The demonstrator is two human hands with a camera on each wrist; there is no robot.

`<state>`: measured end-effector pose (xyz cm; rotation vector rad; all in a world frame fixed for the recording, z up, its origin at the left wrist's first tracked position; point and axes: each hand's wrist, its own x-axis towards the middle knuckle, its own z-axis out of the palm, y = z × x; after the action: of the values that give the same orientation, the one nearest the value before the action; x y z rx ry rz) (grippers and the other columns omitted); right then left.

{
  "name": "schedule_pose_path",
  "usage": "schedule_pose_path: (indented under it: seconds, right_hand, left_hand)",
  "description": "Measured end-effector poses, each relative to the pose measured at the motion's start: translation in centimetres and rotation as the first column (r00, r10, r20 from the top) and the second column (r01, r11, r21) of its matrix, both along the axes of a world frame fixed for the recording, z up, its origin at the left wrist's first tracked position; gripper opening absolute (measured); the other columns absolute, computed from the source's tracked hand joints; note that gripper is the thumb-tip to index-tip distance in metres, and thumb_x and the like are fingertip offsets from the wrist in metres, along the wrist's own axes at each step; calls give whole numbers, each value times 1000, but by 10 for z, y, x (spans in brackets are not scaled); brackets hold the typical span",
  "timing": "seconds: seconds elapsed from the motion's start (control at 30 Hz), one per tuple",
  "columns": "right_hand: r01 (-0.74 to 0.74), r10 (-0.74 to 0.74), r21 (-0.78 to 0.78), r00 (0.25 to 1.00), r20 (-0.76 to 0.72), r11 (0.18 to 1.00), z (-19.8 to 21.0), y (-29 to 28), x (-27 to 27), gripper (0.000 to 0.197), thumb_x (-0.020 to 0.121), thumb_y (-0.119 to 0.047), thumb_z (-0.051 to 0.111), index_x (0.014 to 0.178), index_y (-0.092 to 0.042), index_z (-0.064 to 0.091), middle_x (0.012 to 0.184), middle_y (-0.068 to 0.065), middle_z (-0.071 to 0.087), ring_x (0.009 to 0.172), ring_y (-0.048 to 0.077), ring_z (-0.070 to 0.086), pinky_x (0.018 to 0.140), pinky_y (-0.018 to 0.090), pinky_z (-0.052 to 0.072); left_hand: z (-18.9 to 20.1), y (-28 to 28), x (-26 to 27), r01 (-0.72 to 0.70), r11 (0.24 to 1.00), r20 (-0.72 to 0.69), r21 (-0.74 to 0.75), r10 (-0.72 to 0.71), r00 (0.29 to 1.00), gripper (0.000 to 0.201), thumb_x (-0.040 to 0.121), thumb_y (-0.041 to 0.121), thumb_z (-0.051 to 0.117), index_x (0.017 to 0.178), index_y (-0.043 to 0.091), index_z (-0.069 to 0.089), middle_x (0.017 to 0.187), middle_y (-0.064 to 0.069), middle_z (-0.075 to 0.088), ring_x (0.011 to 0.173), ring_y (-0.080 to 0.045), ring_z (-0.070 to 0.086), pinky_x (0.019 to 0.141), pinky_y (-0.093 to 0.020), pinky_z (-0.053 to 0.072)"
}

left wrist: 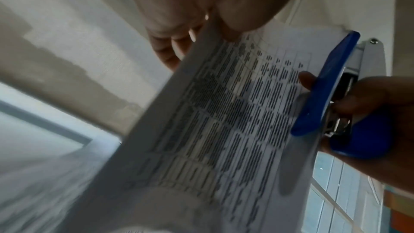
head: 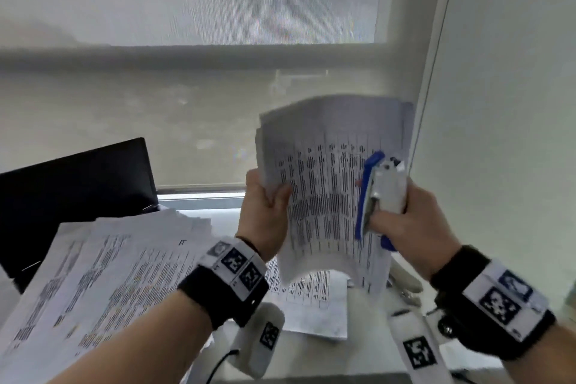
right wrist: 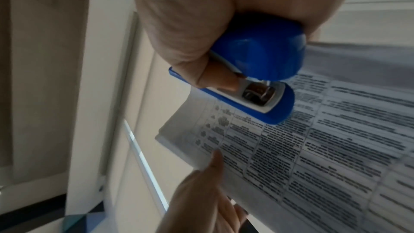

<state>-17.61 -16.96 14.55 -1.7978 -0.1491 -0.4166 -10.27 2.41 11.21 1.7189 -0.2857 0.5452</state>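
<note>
A sheaf of printed sheets [head: 324,196] with rows of dark text is held upright in the air before the window. My left hand [head: 265,212] pinches its left edge, thumb on the front. My right hand [head: 408,221] grips a blue and white stapler [head: 378,193] whose jaws sit over the sheaf's right edge. The left wrist view shows the same sheets [left wrist: 224,112] and stapler [left wrist: 331,84]. From the right wrist, the stapler [right wrist: 253,70] sits in my curled fingers over the paper [right wrist: 313,139].
A fanned pile of printed pages [head: 93,274] lies on the desk at left, in front of a black laptop [head: 71,190]. One more printed sheet [head: 311,299] lies flat under the held sheaf. A window blind [head: 187,103] fills the back; a white wall [head: 498,103] stands at right.
</note>
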Motion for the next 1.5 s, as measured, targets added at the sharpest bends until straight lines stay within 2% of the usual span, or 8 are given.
schedule_pose_path:
  seconds: [0.13, 0.37, 0.67, 0.87, 1.0, 1.23, 1.4, 1.5]
  right_hand:
    - [15, -16, -10, 995, -100, 1000, -30, 0, 3, 26, 75, 11, 60, 89, -5, 47, 68, 9, 46, 39, 3, 41, 37, 20, 35]
    - [38, -37, 8, 991, -127, 999, -33, -5, 12, 19, 72, 6, 64, 84, -1, 51, 65, 10, 51, 43, 10, 45, 38, 22, 38]
    - [-22, 21, -9, 992, -124, 1000, -33, -9, 14, 19, 70, 6, 63, 84, 0, 52, 61, 9, 50, 40, 8, 45, 38, 22, 37]
    - [-2, -3, -38, 992, -128, 999, -31, -9, 14, 28, 57, -6, 60, 82, 2, 50, 59, 6, 50, 43, 11, 46, 40, 23, 39]
    - [83, -86, -32, 992, -96, 996, -32, -15, 19, 22, 73, 8, 60, 83, -5, 46, 67, 9, 47, 51, 17, 43, 41, 25, 36]
    - [70, -63, 38, 987, -148, 997, -27, -17, 20, 21, 77, 14, 57, 80, -4, 47, 62, 5, 46, 38, 6, 39, 38, 20, 35]
    - [49, -48, 8, 987, -155, 999, -31, -15, 20, 22, 78, 12, 59, 83, -5, 46, 64, 6, 45, 43, 10, 39, 39, 22, 35]
    - [92, -96, -43, 990, -99, 995, -29, -12, 22, 19, 77, 10, 59, 86, -4, 49, 83, 13, 47, 55, 17, 43, 39, 19, 37]
  left_hand:
    - [-16, 0, -2, -67, 998, -74, -8, 66, 995, 23, 92, 19, 65, 101, 19, 43, 91, 1, 59, 83, -21, 59, 77, -41, 52]
    - [-19, -5, 6, -1, 998, -129, -55, -6, 992, 20, 91, 12, 65, 95, 24, 49, 95, -7, 66, 89, -23, 64, 82, -46, 54]
    - [-17, -6, 11, 56, 992, -82, -114, -66, 994, 26, 85, 4, 71, 107, 8, 56, 95, -7, 69, 81, -14, 65, 71, -22, 54]
    - [-11, -10, 8, 102, 985, -71, -140, -113, 991, 24, 87, -3, 66, 107, 5, 55, 87, 2, 67, 65, 12, 61, 61, -7, 47]
    - [-10, -6, 9, 111, 980, -118, -166, -131, 984, 22, 86, -6, 65, 100, 10, 62, 87, 6, 72, 75, -2, 69, 71, -19, 55]
    - [-9, -2, 4, 125, 980, -129, -153, -145, 981, 23, 83, 0, 71, 104, 7, 65, 95, -6, 74, 87, -18, 71, 78, -29, 58]
    - [-9, 1, 4, 121, 984, -122, -128, -136, 983, 19, 83, 3, 72, 91, 20, 66, 85, 5, 74, 77, -8, 69, 74, -25, 57]
    - [-7, 2, 3, 150, 977, -138, -154, -171, 975, 20, 85, 0, 69, 93, 18, 68, 83, 8, 74, 75, -7, 70, 72, -22, 58]
